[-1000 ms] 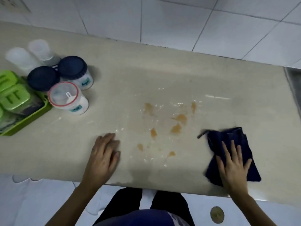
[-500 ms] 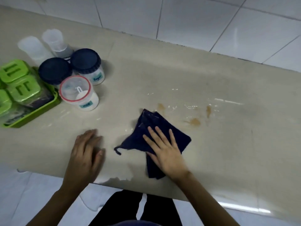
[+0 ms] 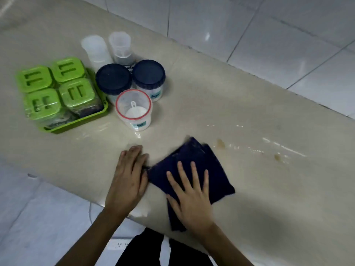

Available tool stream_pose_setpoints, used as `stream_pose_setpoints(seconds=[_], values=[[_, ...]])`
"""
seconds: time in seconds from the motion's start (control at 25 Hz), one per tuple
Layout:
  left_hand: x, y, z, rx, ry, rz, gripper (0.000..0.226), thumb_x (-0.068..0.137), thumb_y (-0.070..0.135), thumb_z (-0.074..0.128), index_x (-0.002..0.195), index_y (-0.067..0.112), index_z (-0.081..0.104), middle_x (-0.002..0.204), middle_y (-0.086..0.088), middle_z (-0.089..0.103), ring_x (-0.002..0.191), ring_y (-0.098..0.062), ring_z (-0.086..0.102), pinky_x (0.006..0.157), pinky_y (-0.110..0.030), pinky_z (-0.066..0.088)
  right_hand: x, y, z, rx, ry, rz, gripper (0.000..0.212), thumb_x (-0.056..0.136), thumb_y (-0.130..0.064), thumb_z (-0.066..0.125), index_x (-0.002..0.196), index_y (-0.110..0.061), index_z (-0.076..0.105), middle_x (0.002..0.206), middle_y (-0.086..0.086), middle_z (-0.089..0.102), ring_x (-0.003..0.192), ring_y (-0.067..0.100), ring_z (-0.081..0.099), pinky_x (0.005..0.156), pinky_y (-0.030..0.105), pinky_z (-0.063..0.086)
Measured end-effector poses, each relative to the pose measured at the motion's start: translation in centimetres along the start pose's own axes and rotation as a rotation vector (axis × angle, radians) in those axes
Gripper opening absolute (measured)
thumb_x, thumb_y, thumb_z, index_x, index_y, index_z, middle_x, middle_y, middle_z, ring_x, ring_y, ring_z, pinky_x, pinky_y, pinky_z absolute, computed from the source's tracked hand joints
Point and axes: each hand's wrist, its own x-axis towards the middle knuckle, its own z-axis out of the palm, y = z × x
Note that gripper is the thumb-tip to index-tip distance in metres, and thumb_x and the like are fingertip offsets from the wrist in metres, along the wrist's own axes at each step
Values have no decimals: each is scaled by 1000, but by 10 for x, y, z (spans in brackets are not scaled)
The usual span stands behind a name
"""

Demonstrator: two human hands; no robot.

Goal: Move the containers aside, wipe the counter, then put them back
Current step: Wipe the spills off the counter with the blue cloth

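We see a glossy beige stone-look tabletop (image 3: pixel 221 104) with wet streaks and two small brown stains (image 3: pixel 221 143) right of the cloth. A dark navy cloth (image 3: pixel 201 160), soft and folded into a rough square, lies flat near the front edge, one corner hanging over it. The right hand (image 3: pixel 192 196) lies palm down on the cloth, fingers spread and straight, gripping nothing. The left hand (image 3: pixel 128 179) lies flat on the bare tabletop just beside the cloth's left edge, fingers close together, pinching nothing; whether it touches the cloth we cannot tell. Both forearms come up from the bottom.

The containers sit bunched at the left, well apart from the hands: a clear round tub with a red-rimmed lid (image 3: pixel 134 110), white powder and a scoop inside; behind it two white round jars with dark blue lids (image 3: pixel 148 76); behind those two frosted translucent cups (image 3: pixel 120 47). Left of them a lime green tray (image 3: pixel 76 121) holds four square jars with lime green lids (image 3: pixel 76 91). White glossy wall tiles (image 3: pixel 249 25) run behind. Nothing stands between cloth and stains.
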Motion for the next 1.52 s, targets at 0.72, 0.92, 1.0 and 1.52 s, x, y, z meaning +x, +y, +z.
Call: stream_pose_setpoints(seconds=[0.72,0.92,1.0,1.52], values=[[4,3,-7,5,-49,-81,50,92,36,41,130,5,52,145,-14,45,139,-27,36,122,-35,10,1,48,-12,10,44,209,55,94,-54,29,142,-30,42,155,3,34,142,38,28,111,60,14],[2,44,6,32,-121,129,57,95,39,36,139,3,41,149,-12,41,142,-21,31,122,-36,12,54,91,-10,70,55,-73,51,97,-47,32,147,-34,28,159,-4,25,147,22,20,120,49,15],[10,86,26,5,-120,178,57,96,39,35,141,5,40,152,-9,37,143,-22,29,121,-42,15,30,154,-16,137,84,123,51,98,-44,34,148,-32,29,159,-5,23,148,20,18,121,43,11],[16,164,90,72,-127,272,61,93,40,43,142,5,39,156,-12,30,146,-26,25,119,-39,20,-198,225,-9,123,30,720,66,90,-65,3,147,-37,20,156,-5,28,148,26,9,107,64,23]])
